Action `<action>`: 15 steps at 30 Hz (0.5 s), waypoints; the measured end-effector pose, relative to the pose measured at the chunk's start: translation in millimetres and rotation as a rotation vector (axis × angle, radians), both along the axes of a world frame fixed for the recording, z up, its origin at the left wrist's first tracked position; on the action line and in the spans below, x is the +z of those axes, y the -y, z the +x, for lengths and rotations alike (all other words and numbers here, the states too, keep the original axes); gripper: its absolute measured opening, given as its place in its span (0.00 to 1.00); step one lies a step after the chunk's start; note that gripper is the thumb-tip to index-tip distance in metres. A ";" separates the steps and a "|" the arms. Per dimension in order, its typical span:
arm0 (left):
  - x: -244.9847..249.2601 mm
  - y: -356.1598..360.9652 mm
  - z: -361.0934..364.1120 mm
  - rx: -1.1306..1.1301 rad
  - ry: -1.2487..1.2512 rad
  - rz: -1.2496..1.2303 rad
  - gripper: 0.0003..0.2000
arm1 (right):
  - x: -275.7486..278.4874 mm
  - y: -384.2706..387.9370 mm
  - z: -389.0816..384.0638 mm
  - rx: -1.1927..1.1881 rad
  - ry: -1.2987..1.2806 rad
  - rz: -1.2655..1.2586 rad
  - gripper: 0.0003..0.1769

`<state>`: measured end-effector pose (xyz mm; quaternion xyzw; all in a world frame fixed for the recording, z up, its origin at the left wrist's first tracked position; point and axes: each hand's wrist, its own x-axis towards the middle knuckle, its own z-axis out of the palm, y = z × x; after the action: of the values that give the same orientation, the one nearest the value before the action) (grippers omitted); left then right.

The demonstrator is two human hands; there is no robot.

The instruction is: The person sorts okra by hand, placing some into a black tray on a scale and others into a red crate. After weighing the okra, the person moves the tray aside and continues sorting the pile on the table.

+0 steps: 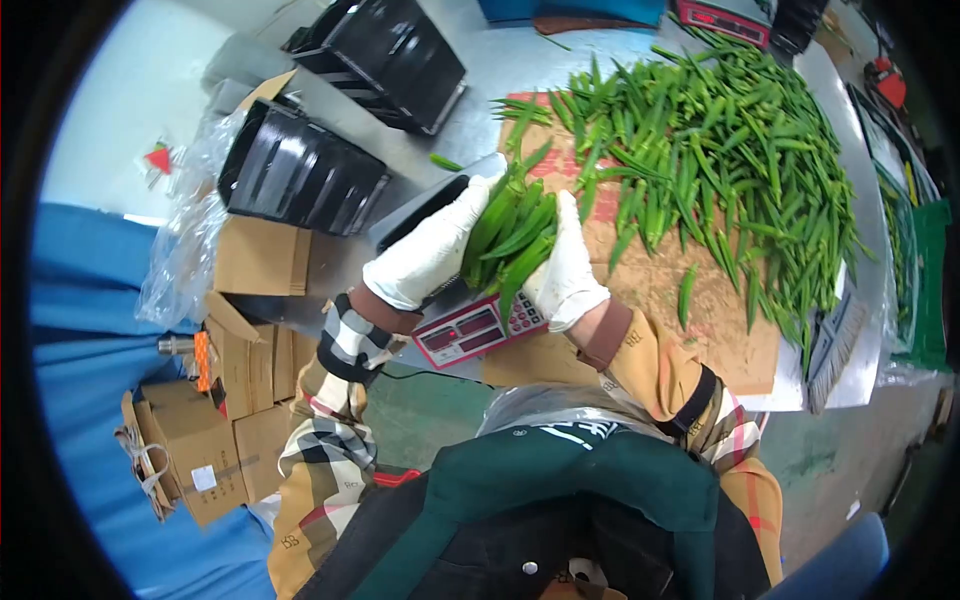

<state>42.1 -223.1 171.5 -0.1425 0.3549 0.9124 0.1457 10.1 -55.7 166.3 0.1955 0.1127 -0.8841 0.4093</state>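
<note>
Both of my hands wear white gloves and press a bunch of green okra [510, 232] between them. My left hand [430, 245] is closed against the bunch's left side, and my right hand [568, 270] against its right side. Just below the bunch is a red-framed digital scale [470, 334], its keypad partly covered by the okra. A black tray [425, 212] lies behind my left hand, partly hidden. To the right, a large heap of loose okra [720, 150] spreads over flattened cardboard [650, 300].
Stacked black trays [305, 170] and another stack [385, 65] stand at the upper left. Cardboard boxes [190, 430] are at the lower left. A brush [835, 345] lies at the table's right edge, beside a green crate [932, 285]. Another red scale [725, 20] is at the top.
</note>
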 end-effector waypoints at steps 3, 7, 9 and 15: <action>23.9 39.6 4.9 -0.069 0.018 -0.467 0.25 | 1.3 51.7 1.9 0.034 -0.116 -0.076 0.34; 14.0 73.5 19.0 -0.210 0.109 -0.764 0.34 | -17.3 61.9 11.4 0.227 -0.201 0.055 0.57; -1.6 85.5 32.4 -0.208 0.158 -0.831 0.37 | -23.4 46.6 7.2 0.344 -0.108 0.181 0.77; 3.7 128.9 78.6 0.253 0.139 -0.726 0.34 | -66.6 -49.9 -8.4 0.234 -0.086 0.268 0.37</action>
<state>120.7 -352.0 175.2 -0.2889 0.6237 0.7263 -0.0044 1.7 -5.8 99.7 0.1957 0.2690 -0.8151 0.4743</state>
